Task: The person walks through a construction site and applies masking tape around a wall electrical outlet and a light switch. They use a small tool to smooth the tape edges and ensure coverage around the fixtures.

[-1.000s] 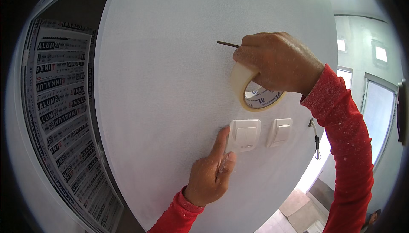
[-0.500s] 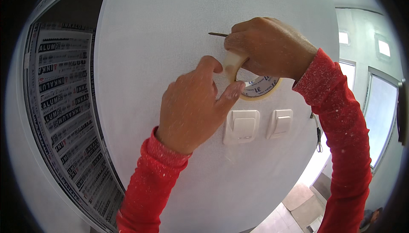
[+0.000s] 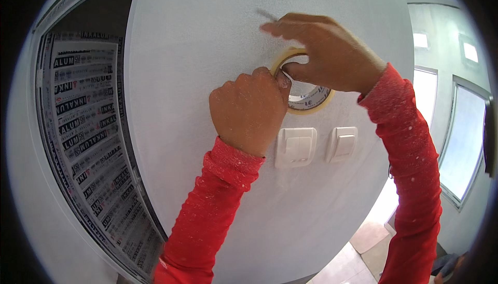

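A roll of cream masking tape (image 3: 313,102) is in front of the pale wall, its printed inner ring facing me. My left hand (image 3: 246,110) is closed on the roll's left side, with its thumb at the ring's opening. Above and to the right, my right hand (image 3: 337,53) has its fingers stretched leftward and its thumb by the roll's opening, close to the left thumb. A thin dark pointed tool (image 3: 266,14), smeared by motion, juts out past the right fingers; its other end is hidden in that hand.
Two white wall switches (image 3: 295,148) (image 3: 342,145) sit just below the roll. At left, a dark opening holds a panel (image 3: 85,128) covered in printed film. Bright windows (image 3: 463,141) and a tiled floor (image 3: 345,263) show at right.
My left hand has moved right and up, turning its thumb into the ring. My right fingers have uncurled off the roll's upper left side and lifted, raising the pointed tool.
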Available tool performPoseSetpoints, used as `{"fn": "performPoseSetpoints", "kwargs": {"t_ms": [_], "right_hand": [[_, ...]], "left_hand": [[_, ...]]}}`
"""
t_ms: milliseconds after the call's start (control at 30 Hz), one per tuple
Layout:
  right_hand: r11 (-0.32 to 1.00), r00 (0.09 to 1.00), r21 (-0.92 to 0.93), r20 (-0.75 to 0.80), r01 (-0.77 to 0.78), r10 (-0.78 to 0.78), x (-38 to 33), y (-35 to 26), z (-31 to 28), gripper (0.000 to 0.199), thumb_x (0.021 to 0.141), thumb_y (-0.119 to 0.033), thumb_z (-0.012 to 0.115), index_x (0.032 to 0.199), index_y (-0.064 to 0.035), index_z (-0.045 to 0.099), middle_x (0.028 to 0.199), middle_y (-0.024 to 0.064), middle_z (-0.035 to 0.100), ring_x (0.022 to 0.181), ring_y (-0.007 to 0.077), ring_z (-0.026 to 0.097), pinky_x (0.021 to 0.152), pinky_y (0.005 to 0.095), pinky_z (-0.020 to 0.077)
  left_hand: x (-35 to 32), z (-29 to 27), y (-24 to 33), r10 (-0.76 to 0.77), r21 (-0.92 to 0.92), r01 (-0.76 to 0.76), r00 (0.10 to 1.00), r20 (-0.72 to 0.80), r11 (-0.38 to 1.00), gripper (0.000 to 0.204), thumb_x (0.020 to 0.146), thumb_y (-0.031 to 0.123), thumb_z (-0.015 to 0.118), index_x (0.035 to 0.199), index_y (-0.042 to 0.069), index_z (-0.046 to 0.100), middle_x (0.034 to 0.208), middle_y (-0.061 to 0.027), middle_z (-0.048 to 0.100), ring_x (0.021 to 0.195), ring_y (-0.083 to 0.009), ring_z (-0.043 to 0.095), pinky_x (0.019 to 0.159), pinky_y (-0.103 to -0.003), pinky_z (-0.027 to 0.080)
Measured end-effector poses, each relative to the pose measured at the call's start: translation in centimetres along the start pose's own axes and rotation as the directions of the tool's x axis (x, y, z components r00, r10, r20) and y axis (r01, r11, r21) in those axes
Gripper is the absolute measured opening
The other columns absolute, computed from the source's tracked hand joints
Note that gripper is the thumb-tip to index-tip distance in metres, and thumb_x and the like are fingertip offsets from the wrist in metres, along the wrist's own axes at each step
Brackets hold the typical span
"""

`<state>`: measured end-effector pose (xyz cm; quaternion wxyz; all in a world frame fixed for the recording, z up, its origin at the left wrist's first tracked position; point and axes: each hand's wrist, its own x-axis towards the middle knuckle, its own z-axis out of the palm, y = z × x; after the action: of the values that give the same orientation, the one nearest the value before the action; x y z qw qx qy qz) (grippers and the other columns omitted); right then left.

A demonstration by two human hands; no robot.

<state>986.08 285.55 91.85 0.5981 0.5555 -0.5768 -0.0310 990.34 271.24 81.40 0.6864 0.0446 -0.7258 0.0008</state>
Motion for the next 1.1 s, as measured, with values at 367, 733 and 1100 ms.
{"fn": "performPoseSetpoints", "kwargs": {"t_ms": [367,733,1100], "right_hand": [[0.816,0.878,0.368,0.001,-0.446,0.48,-4.2,-1.9,1.7,0.034,0.085,-0.002,0.06,0.119,0.0032,0.063,0.104,0.02,0.068,0.095,0.0349,0.068,0.081,0.0455,0.0553],[0.995,0.999,0.09,-0.006,-0.053,0.054,-1.7,-0.6,1.8,0.049,0.079,0.009,0.069,0.124,-0.0098,0.063,0.112,0.0087,0.067,0.097,0.0271,0.072,0.084,0.0361,0.0637],[0.962,0.993,-0.266,0.116,0.069,-0.039,-0.4,1.2,-0.1,0.057,0.074,0.0,0.078,0.124,-0.019,0.061,0.118,0.002,0.064,0.095,0.0264,0.072,0.082,0.0375,0.0654]], "left_hand": [[-1.4,-2.0,-0.8,-0.064,-0.37,0.161,0.963,0.262,0.915,0.043,0.098,0.043,0.058,0.091,0.002,0.068,0.054,-0.0099,0.063,0.05,-0.0255,0.066,0.053,-0.039,0.051],[-14.3,0.3,-0.1,-0.011,-0.939,0.224,0.973,0.229,0.26,0.07,0.103,0.047,0.046,0.141,-0.008,0.028,0.137,-0.0388,0.042,0.13,-0.0465,0.049,0.109,-0.05,0.041],[-15.5,1.5,0.7,0.068,-0.888,0.127,0.982,0.174,0.442,0.091,0.098,0.058,0.05,0.148,-0.011,0.02,0.141,-0.0369,0.036,0.136,-0.0474,0.036,0.107,-0.054,0.041]]}}
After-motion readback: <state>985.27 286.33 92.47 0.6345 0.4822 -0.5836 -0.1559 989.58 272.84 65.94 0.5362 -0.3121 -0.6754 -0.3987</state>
